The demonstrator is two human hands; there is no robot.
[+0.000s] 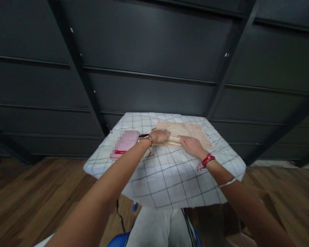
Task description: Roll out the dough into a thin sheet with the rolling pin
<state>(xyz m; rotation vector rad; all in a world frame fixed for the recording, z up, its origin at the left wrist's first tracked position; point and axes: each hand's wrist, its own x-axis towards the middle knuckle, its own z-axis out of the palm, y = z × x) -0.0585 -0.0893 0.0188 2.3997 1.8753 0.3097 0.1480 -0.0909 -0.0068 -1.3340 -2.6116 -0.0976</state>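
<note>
On a peach-coloured mat (201,133) lies a flat, pale, rounded sheet that looks like dough (179,129). Across its near part is a short pale cylinder, apparently a rolling pin (174,139). My left hand (160,136) is closed over its left end, the fingers looking whitish. At the other end, my right hand (192,145) grips with fingers pointing left. The hands cover both ends of the cylinder, and the underside of my fingers is hidden.
A checked white cloth (167,175) covers the small table. Left of my left hand lies a pink phone or tablet (127,142), partly pixelated. A small white item (146,153) sits under my left wrist. Dark panelled wall (154,89) rises right behind the table.
</note>
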